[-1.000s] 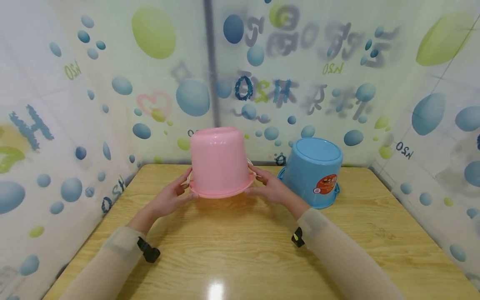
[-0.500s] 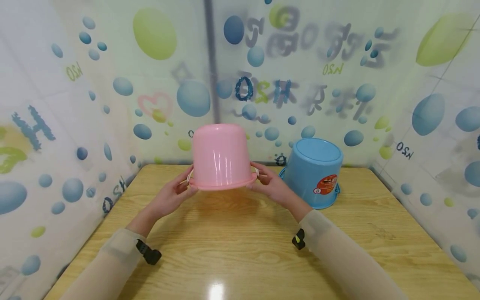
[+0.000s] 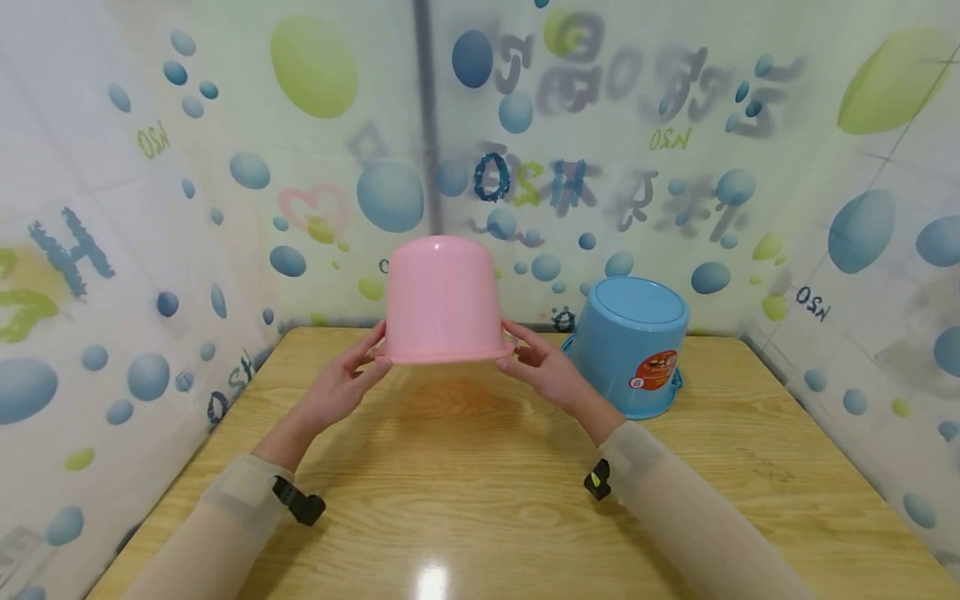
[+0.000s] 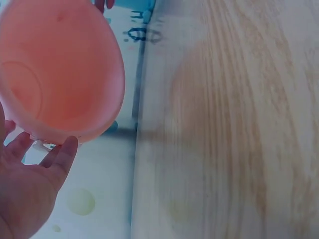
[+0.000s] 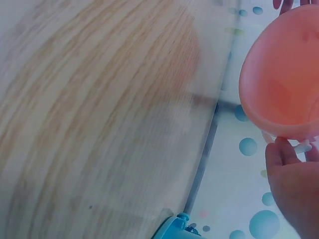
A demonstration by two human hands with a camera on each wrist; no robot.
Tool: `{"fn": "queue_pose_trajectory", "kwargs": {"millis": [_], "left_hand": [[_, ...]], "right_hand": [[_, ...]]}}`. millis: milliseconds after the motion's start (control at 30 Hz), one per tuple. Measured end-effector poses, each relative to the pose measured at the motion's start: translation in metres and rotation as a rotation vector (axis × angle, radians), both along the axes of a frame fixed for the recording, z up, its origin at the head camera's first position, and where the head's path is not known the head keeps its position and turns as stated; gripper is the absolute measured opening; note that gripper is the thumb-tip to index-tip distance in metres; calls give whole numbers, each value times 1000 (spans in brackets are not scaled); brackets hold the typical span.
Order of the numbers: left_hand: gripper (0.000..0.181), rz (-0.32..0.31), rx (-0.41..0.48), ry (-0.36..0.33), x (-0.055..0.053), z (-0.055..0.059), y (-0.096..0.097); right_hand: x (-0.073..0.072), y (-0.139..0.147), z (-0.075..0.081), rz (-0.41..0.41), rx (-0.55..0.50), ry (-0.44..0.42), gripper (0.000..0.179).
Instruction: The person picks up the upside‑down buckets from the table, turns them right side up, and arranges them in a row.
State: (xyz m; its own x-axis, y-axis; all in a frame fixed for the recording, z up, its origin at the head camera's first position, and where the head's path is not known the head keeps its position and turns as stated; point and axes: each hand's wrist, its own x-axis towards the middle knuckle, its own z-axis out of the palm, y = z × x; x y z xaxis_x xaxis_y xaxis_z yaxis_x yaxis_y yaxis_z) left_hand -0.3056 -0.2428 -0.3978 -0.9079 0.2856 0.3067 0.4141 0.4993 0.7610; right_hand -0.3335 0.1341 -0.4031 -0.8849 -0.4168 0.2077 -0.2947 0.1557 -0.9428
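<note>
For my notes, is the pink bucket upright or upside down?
Upside down: the pink bucket has its rim lowest, and both wrist views show its inside.

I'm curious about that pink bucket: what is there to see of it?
The pink bucket looks like smooth, glossy plastic, with rounded edges at its base and a projecting rim. It is upside down, mouth facing down, held above the wooden table, apart from the blue bucket. The left hand and right hand grip opposite sides at the rim. A whitish handle part shows by the right hand. The wrist views show its inside, with no contents visible.
</note>
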Motion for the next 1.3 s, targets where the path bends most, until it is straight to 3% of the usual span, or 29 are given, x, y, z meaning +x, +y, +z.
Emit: {"fn": "queue_pose_trajectory", "kwargs": {"millis": [167, 333, 500, 600, 800, 1300], "left_hand": [[65, 8, 28, 27, 0, 4, 0], [68, -13, 46, 34, 1, 10, 0], [87, -30, -19, 41, 0, 16, -2], [101, -64, -41, 58, 0, 19, -3], [111, -121, -27, 88, 0, 23, -2], [118, -113, -138, 119, 2, 38, -8]], "right_hand": [[1, 0, 2, 43, -31, 42, 72], [4, 1, 10, 24, 21, 63, 75], [4, 4, 20, -9, 130, 130, 85], [2, 6, 25, 26, 138, 151, 94], [2, 9, 32, 67, 127, 139, 105], [0, 20, 38, 148, 149, 139, 111]]}}
